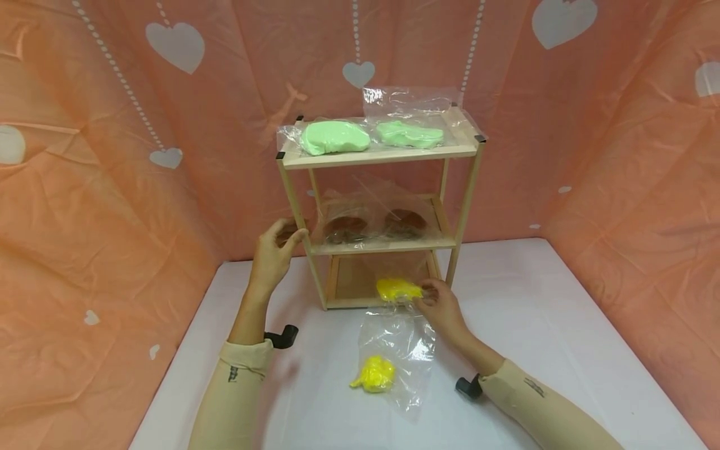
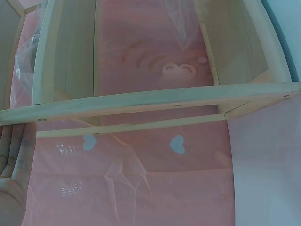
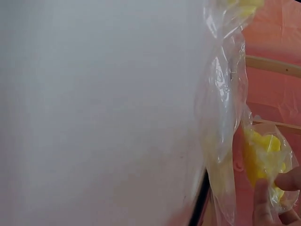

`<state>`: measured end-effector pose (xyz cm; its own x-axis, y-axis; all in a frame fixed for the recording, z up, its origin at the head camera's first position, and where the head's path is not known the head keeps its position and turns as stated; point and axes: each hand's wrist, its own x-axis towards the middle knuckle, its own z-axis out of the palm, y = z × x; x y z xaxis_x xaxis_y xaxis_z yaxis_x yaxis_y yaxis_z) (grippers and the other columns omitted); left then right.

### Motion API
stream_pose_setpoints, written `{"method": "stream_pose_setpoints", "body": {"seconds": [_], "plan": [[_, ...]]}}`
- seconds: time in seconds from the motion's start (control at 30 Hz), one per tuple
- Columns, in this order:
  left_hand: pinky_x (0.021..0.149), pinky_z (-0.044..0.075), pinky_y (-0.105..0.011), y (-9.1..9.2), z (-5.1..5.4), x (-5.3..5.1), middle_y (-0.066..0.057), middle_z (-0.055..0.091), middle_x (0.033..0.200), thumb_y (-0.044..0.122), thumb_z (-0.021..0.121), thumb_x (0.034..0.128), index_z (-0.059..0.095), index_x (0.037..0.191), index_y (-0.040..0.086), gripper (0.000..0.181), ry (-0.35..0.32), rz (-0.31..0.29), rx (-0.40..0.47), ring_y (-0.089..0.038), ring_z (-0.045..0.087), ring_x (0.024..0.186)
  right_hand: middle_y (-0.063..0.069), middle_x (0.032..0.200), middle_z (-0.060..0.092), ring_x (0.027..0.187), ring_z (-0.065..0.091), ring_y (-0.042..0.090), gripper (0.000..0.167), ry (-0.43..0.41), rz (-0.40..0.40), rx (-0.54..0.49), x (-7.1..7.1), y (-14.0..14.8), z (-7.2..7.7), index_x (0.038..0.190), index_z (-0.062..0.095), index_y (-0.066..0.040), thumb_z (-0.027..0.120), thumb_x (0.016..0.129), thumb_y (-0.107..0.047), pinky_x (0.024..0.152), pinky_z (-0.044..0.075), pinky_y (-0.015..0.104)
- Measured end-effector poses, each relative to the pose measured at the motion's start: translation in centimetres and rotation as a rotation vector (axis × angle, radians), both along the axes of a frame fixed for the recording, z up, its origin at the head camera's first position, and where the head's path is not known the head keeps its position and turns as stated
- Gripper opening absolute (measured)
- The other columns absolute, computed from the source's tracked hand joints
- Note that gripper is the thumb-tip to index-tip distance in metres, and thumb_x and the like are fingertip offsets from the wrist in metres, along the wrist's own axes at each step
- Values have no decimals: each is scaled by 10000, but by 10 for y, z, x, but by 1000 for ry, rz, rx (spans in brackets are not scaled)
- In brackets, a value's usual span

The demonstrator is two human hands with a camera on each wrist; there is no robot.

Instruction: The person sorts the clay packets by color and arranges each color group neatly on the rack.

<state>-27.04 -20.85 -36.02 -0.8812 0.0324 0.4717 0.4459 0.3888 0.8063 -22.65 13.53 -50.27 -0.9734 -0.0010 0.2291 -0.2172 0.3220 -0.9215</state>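
My left hand (image 1: 272, 253) grips the left front post of a small three-tier wooden shelf rack (image 1: 382, 248), thumb at the post. In the left wrist view the fingers (image 2: 14, 150) reach up to the wood. My right hand (image 1: 441, 309) pinches a clear plastic bag (image 1: 416, 337) at a yellow clay-like lump (image 1: 396, 289), held in front of the bottom tier. The bag hangs down towards the white table, with a second yellow lump (image 1: 375, 375) at its lower end. In the right wrist view thumb and fingers (image 3: 287, 180) press the bagged yellow lump (image 3: 265, 153).
Two pale green lumps (image 1: 335, 137) in clear plastic lie on the top tier. Bagged dark brown lumps (image 1: 404, 223) occupy the middle tier. The rack stands on a white table (image 1: 534, 325), with a pink heart-patterned curtain (image 1: 253, 81) behind and at both sides.
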Motion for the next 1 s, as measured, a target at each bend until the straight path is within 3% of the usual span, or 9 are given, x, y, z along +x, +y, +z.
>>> {"method": "stream_pose_setpoints", "body": {"seconds": [0.33,0.57,1.0], "plan": [[1073,553,-525,0,-1,-1,-240,752,1170,203,718,1053,720,1263,-8,298,1,0,-6,-370,707,1192,281,1263,638,1116,671,437,337,61,-31,66,-13,-4,-3,1247,657,100,739,921,95,966,617,461],[1053,557,-522,-1,0,-1,-230,753,1159,220,714,1056,720,1256,-4,300,-2,4,-15,-361,712,1168,313,1210,660,1099,661,475,321,196,-40,173,-24,-4,-6,1219,619,143,721,918,108,984,582,593],[1058,561,-518,-1,0,-2,-228,756,1149,213,718,1051,726,1241,-5,290,8,3,-18,-362,716,1151,303,1165,635,1066,640,440,301,133,-61,251,-33,-3,-6,1201,588,140,699,932,64,956,583,557]]}}
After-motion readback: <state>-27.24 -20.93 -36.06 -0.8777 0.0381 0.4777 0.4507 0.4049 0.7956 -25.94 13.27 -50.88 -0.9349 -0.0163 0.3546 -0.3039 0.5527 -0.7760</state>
